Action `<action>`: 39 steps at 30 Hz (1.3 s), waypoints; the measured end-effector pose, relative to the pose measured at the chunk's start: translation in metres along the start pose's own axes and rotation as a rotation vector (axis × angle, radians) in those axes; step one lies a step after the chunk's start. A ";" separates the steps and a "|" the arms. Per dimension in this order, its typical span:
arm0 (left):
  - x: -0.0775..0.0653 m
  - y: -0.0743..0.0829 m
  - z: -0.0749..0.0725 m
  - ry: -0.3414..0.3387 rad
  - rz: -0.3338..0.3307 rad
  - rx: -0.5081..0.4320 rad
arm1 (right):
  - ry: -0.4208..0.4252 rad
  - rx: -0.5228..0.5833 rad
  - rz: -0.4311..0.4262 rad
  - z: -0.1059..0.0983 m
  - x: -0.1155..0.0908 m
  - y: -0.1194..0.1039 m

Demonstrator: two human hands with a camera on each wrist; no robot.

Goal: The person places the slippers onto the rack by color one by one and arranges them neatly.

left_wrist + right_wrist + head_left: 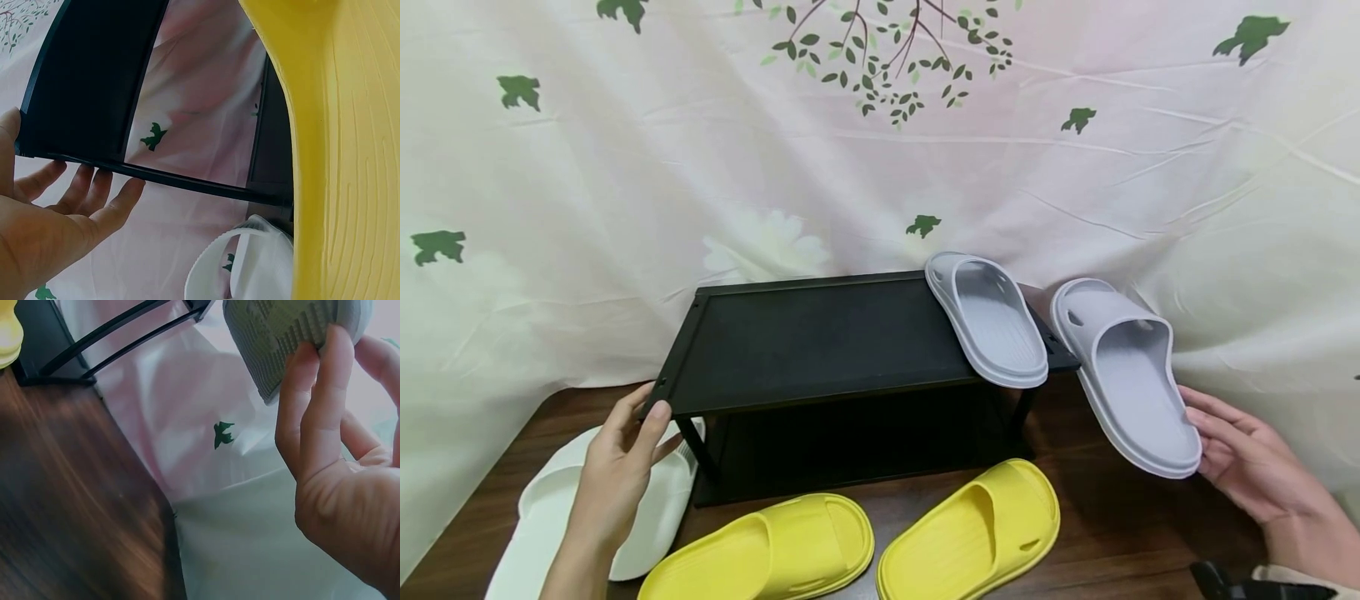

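My right hand pinches the heel of a grey slipper, held up beside the right end of a black shoe rack. From the right wrist view, fingertips press against the slipper's ridged sole. A matching grey slipper lies on the rack's top right end, its heel over the front edge. At the rack's front left corner my left hand has its thumb on top and fingers beneath the edge, gripping it; the left wrist view shows the fingers along the rack's side.
Two yellow slippers lie on the brown wooden table before the rack. White slippers sit at the left, partly behind my left hand. A patterned cloth hangs behind the rack and at both sides.
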State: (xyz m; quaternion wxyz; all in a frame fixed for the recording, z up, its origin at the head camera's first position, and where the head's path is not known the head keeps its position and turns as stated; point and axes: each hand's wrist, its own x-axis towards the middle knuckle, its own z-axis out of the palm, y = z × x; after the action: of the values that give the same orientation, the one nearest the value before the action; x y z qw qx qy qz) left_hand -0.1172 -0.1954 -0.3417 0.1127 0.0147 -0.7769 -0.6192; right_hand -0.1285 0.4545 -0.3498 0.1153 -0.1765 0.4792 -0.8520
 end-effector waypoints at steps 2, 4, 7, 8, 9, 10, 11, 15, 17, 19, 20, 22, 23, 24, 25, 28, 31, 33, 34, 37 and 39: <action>0.000 0.000 0.000 0.000 -0.004 -0.001 | 0.018 0.007 -0.003 0.001 0.001 -0.001; 0.000 0.000 0.000 -0.002 -0.005 0.000 | 0.025 0.024 -0.013 0.002 0.001 -0.002; 0.001 0.001 0.000 -0.007 -0.005 -0.004 | 0.015 0.056 -0.033 0.004 0.003 -0.003; 0.001 0.001 0.000 -0.008 -0.003 -0.005 | 0.010 0.067 -0.039 0.004 0.004 -0.003; 0.001 0.001 0.000 -0.010 -0.003 -0.008 | 0.003 0.078 -0.044 0.005 0.005 -0.004; 0.001 0.001 0.000 -0.011 -0.002 -0.009 | -0.007 0.085 -0.047 0.006 0.007 -0.005; 0.001 0.001 0.000 -0.013 -0.003 -0.012 | -0.015 0.094 -0.051 0.007 0.008 -0.006; 0.000 0.001 -0.001 -0.016 -0.002 -0.026 | -0.054 0.120 -0.054 0.013 0.015 -0.010; 0.000 0.001 -0.001 -0.016 0.000 -0.030 | -0.063 0.120 -0.057 0.017 0.020 -0.013; 0.000 0.001 -0.001 -0.015 0.002 -0.035 | -0.064 0.108 -0.056 0.022 0.025 -0.015; 0.000 0.000 -0.001 -0.014 0.002 -0.035 | -0.065 0.102 -0.056 0.024 0.027 -0.016; 0.000 0.000 -0.001 -0.013 0.000 -0.033 | -0.065 0.087 -0.054 0.029 0.032 -0.018; 0.000 0.000 -0.002 -0.012 -0.001 -0.032 | -0.068 0.081 -0.050 0.031 0.034 -0.019; 0.000 0.000 -0.002 -0.012 -0.002 -0.029 | -0.071 0.074 -0.046 0.034 0.036 -0.019; 0.000 0.001 -0.002 -0.012 -0.002 -0.027 | -0.076 0.068 -0.045 0.036 0.038 -0.020; 0.000 0.001 -0.003 -0.015 -0.001 -0.031 | -0.086 0.051 -0.041 0.042 0.043 -0.021; -0.001 0.001 -0.003 -0.021 -0.001 -0.039 | -0.082 0.033 -0.050 0.048 0.046 -0.021; 0.000 0.002 -0.002 -0.021 -0.001 -0.040 | -0.076 0.016 -0.055 0.050 0.047 -0.022; 0.000 0.002 -0.002 -0.022 0.000 -0.041 | -0.076 0.016 -0.058 0.051 0.048 -0.023; 0.000 0.002 -0.001 -0.020 0.004 -0.045 | -0.067 -0.003 -0.052 0.056 0.052 -0.026; 0.000 0.002 -0.001 -0.019 0.012 -0.051 | -0.063 -0.017 -0.039 0.059 0.055 -0.028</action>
State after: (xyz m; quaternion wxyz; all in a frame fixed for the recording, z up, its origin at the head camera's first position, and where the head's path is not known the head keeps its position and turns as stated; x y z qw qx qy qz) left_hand -0.1167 -0.1958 -0.3398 0.1091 0.0014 -0.7621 -0.6381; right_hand -0.1547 0.4028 -0.2869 0.1122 -0.2133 0.4791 -0.8440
